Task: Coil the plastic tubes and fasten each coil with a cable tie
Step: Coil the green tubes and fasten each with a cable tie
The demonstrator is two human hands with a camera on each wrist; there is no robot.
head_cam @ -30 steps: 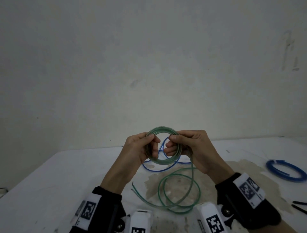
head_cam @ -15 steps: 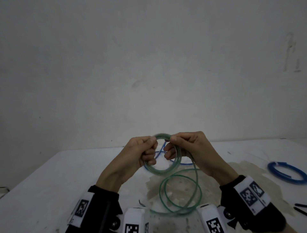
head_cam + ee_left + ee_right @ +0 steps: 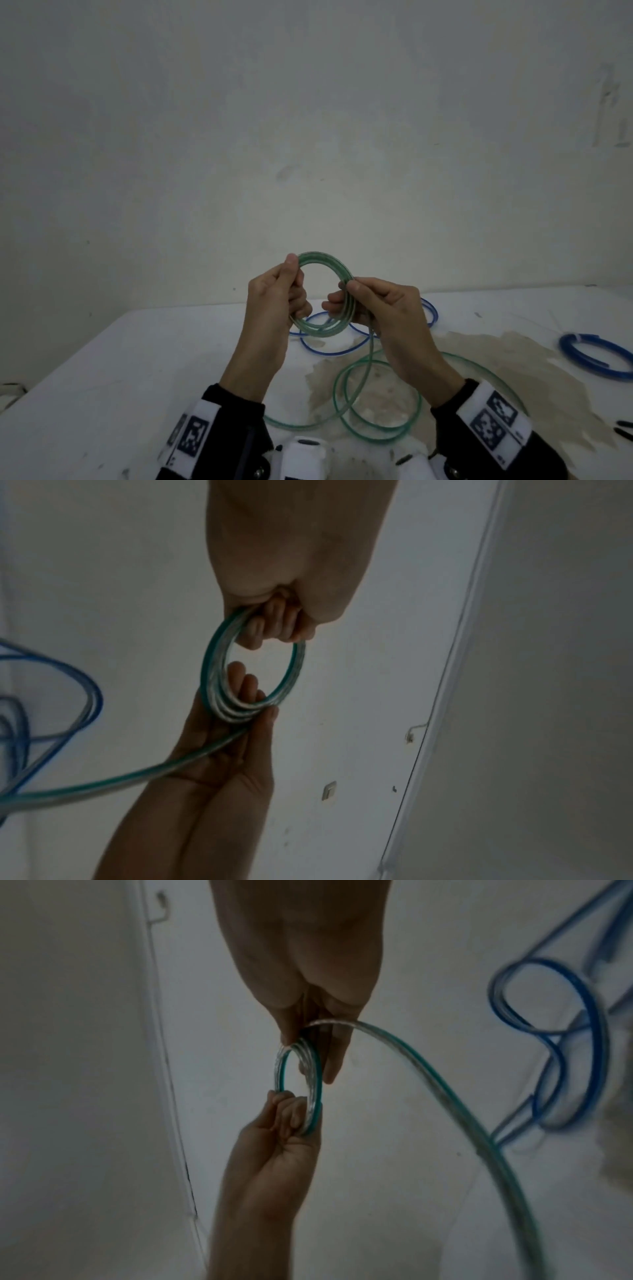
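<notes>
A green-striped clear tube is partly wound into a small coil (image 3: 323,270) held up above the white table (image 3: 137,370). My left hand (image 3: 274,301) grips the coil's left side, thumb on top. On the coil's right side my right hand (image 3: 373,308) pinches the turns together. The tube's loose tail (image 3: 376,404) hangs from the right hand and lies in loops on the table. In the left wrist view the coil (image 3: 219,669) sits between both hands; in the right wrist view the coil (image 3: 315,1080) shows with the tail (image 3: 445,1085) arcing away.
A loose blue tube (image 3: 329,349) lies on the table behind the hands. At the far right rests a finished blue coil (image 3: 596,356). Black cable ties (image 3: 621,431) lie by the right edge. A brownish stain (image 3: 513,377) covers the table's middle right. A plain wall stands behind.
The hands have lifted the green coil slightly and moved apart to its two sides. The loose tail has shifted on the table, with a loop now reaching out to the right.
</notes>
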